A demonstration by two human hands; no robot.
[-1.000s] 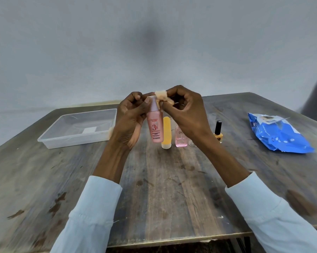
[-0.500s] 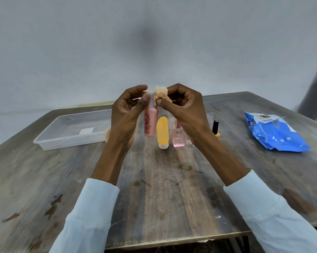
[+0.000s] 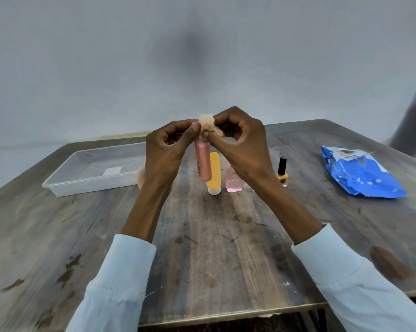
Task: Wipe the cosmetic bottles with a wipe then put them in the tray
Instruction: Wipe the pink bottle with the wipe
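Head view shows the pink bottle [image 3: 203,161] hanging straight down, held up over the table [image 3: 216,236]. The left hand [image 3: 165,152] pinches its top, and the right hand [image 3: 240,144] squeezes the wipe [image 3: 208,123] there, maybe on the cap. The tray [image 3: 63,185] sits off to the left, nearer the left hand.

Clear plastic tray [image 3: 58,185] (worn wooden table [image 3: 214,248])

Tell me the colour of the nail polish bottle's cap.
Black, on the yellow-orange nail polish bottle; clearest in the head view.
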